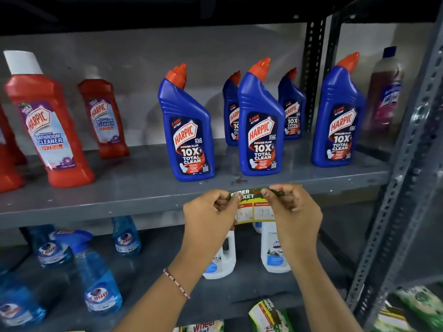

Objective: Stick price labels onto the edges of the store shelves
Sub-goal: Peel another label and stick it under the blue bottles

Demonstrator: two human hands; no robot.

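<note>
A price label (253, 207), green on top with yellow and two white price boxes, is held against the front edge of the grey shelf (96, 207), below the blue Harpic bottles. My left hand (209, 216) pinches its upper left corner. My right hand (293, 209) pinches its upper right corner. Its top strip bends over the shelf lip, and the lower part hangs in front of the edge. Both hands hide the label's sides.
Blue Harpic bottles (260, 125) and red Harpic bottles (50, 125) stand on the shelf above the label. Blue Colin sprays (96, 276) and white bottles (273, 250) fill the lower shelf. A slotted metal upright (395, 188) rises at right. Green packets (271, 317) lie at the bottom.
</note>
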